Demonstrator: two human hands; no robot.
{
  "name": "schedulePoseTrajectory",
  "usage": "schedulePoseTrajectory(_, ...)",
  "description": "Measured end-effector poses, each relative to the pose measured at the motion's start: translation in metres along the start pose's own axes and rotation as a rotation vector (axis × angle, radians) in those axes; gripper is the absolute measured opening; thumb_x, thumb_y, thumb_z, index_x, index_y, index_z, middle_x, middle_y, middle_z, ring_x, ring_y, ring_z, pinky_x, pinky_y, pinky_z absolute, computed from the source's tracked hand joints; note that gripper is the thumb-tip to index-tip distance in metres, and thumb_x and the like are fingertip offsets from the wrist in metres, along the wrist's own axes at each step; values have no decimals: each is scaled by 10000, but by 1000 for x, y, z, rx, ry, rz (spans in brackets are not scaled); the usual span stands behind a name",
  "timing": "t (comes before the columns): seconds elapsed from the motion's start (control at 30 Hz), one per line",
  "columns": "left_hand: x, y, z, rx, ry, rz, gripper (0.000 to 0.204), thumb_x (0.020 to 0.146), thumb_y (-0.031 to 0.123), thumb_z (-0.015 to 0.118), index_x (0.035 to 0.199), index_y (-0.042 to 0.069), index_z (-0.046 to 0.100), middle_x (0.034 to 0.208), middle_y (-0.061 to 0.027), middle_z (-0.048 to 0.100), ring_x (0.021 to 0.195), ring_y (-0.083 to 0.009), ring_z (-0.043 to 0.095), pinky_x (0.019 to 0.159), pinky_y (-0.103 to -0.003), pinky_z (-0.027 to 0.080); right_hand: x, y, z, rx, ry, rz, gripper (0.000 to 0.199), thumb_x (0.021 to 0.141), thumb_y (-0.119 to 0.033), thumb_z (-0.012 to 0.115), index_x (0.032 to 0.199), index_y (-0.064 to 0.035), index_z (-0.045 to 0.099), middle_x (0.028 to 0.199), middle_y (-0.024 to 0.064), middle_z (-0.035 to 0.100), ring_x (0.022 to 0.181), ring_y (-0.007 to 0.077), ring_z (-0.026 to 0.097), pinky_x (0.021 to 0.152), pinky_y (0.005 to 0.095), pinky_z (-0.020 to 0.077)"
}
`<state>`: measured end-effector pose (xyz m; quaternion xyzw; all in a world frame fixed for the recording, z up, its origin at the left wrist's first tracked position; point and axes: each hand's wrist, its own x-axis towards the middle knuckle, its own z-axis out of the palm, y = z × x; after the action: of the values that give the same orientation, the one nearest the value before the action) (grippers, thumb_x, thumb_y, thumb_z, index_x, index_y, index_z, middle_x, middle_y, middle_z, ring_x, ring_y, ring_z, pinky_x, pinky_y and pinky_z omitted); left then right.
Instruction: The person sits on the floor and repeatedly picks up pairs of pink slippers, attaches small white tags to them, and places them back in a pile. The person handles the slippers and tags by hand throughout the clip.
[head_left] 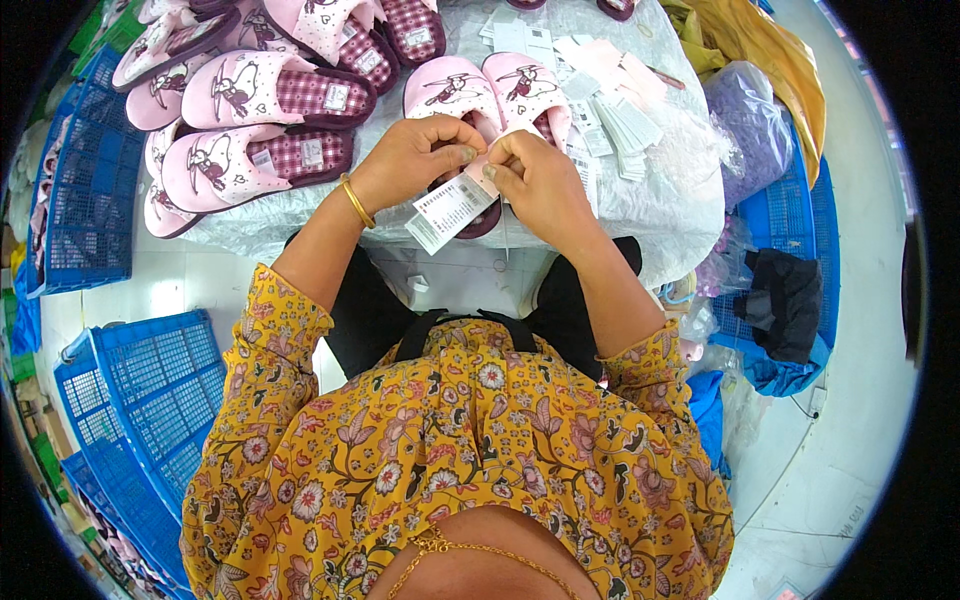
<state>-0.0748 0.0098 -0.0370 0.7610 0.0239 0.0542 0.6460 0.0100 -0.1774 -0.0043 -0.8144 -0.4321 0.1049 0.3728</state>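
Both my hands meet over a pair of pink slippers (pixel 450 90) with dark plum soles and checked insoles, at the table's near edge. My left hand (pixel 425 160) has its thumb and forefinger pinched together by the top of the tags. With thumb and bent fingers, my right hand (pixel 540 185) grips the pink end of the tags. White printed hang tags (pixel 450 212) with a barcode hang slanted below the hands, over the slippers' heel ends. Whether a thin string runs between my fingertips is too small to make out.
Several more pink slippers (pixel 235 90) are heaped at the table's left. Loose tags (pixel 625 125) and pink cards (pixel 615 65) lie at the right on the plastic-covered table (pixel 690 215). Blue crates (pixel 160 375) stand at the left; a purple bag (pixel 745 130) sits at the right.
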Motion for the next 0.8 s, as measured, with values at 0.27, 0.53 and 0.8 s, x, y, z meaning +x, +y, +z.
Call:
schedulePoseTrajectory(0.27, 1, 2, -2, -59, -129, 38, 123, 882, -1, 620, 1003, 13, 637, 912, 18, 627, 816, -35, 554, 720, -209, 462, -6, 8, 10, 53, 81, 20, 124, 869, -57, 660, 965, -3, 605, 855, 93, 648, 706, 171, 615, 659, 301, 489)
schedulePoseTrajectory(0.53, 5, 6, -1, 8, -156, 80, 82, 858, -36, 624, 884, 18, 568, 833, 40, 542, 768, -34, 498, 701, -205, 451, -5, 8, 10, 44, 86, 13, 115, 858, -51, 666, 947, -1, 613, 830, 96, 640, 694, 171, 603, 640, 300, 482)
schedulePoseTrajectory(0.8, 6, 9, -2, 111, -153, 95, 81, 829, -35, 616, 872, 12, 565, 825, 27, 539, 770, -45, 497, 709, -213, 454, -5, 9, 8, 27, 85, -9, 109, 854, -60, 668, 936, -7, 620, 822, 99, 638, 684, 179, 601, 635, 308, 481)
